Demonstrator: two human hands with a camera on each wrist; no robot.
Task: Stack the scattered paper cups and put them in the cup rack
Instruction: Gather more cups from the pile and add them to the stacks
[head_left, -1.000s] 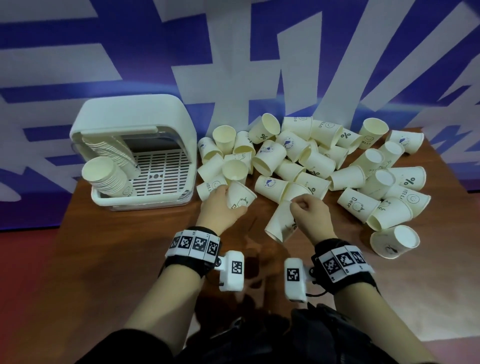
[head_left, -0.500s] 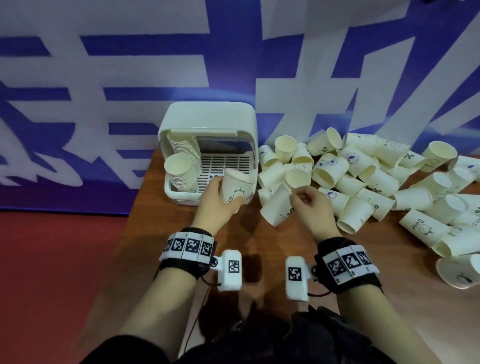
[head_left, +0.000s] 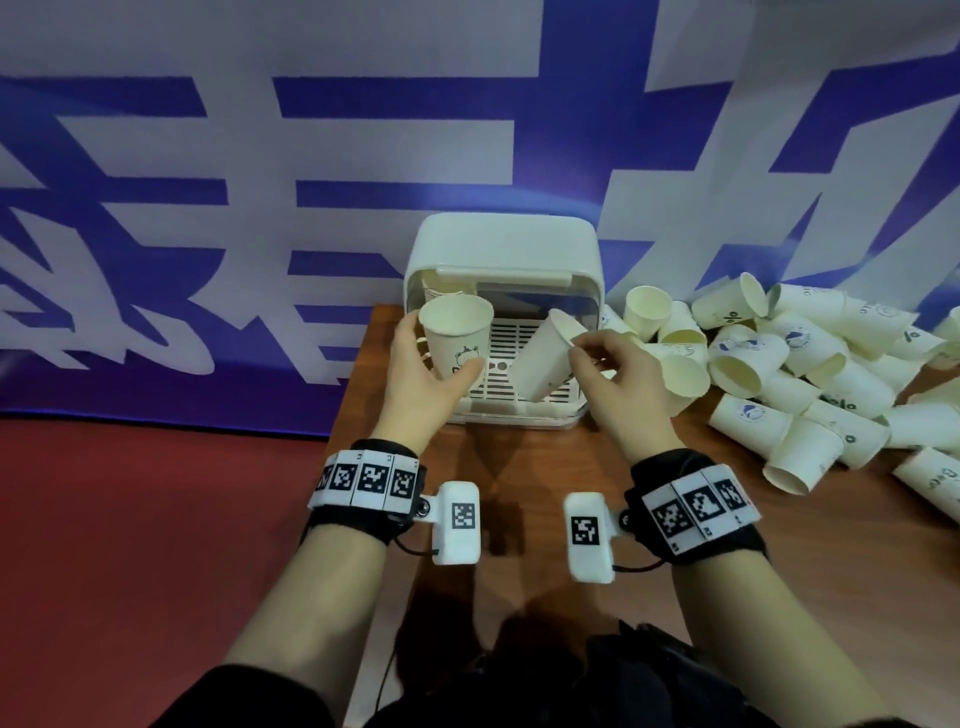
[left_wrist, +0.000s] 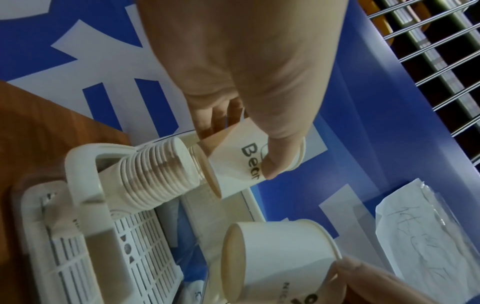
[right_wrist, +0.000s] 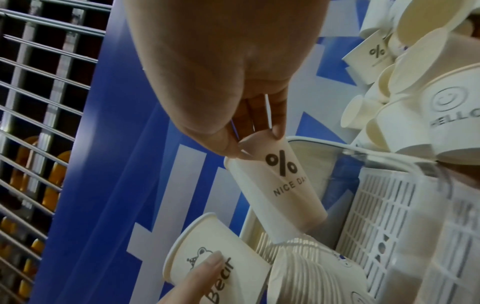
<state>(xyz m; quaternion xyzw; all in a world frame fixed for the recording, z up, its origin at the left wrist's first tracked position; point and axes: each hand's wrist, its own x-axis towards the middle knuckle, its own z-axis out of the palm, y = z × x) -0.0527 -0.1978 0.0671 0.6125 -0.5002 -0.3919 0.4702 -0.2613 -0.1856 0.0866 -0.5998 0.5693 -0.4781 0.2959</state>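
In my left hand (head_left: 423, 387) I hold the Bear cup (head_left: 457, 335) upright, mouth up, just in front of the cup rack (head_left: 501, 249) at its left side; my thumb lies across its printed side and my fingers wrap round the far side, a snug grip on the cup's body. Its print shows a small bear and the word "Bear". Right behind it, inside the rack, lies a nested stack of cups (left_wrist: 158, 174), tilted, its open end toward the Bear cup, whose base is just beside it.

My right hand (head_left: 618, 384) pinches the rim of the percent cup (head_left: 545, 356) between thumb and fingertips (right_wrist: 279, 131), a narrow grip; the cup hangs tilted over the rack's slatted floor (head_left: 511, 358), base down and to the left. It reads "%" and "NICE DA", the rest out of sight.

To the right on the brown worktop (head_left: 545, 467) lies the heap of loose cups (head_left: 789, 369), most on their sides, some marked "%", one "HELLO" with a smiley. Behind everything hangs a blue-and-white banner (head_left: 363, 156).
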